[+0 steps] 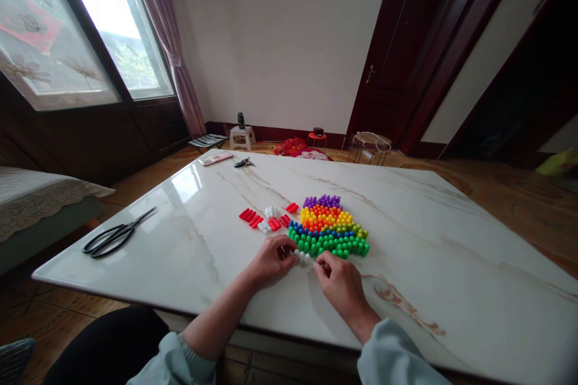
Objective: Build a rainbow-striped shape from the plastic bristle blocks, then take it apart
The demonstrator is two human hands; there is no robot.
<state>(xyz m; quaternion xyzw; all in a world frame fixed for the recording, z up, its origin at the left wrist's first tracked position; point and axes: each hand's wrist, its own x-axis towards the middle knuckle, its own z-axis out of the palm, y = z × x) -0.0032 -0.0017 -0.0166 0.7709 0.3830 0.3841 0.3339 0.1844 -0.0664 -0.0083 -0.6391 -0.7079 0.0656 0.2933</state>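
Several small white pieces point(303, 256) lie in a short row between my hands, just in front of the green pieces point(334, 245). My left hand point(273, 260) is closed at the left end of this row, its fingertips on a white piece. My right hand point(339, 280) is pinched at the right end; what it holds is too small to make out. Beyond the green, blue, yellow, orange and purple pieces point(322, 201) stand packed in bands. To their left lie red pieces point(251, 217) and more white pieces point(271, 212).
Black-handled scissors point(118, 237) lie on the left of the marble-patterned table point(198, 252). A phone point(215, 159) and small dark pliers point(244, 162) are near the far left edge. Beyond the table stand a white stool point(242, 137) and a round stool point(371, 141).
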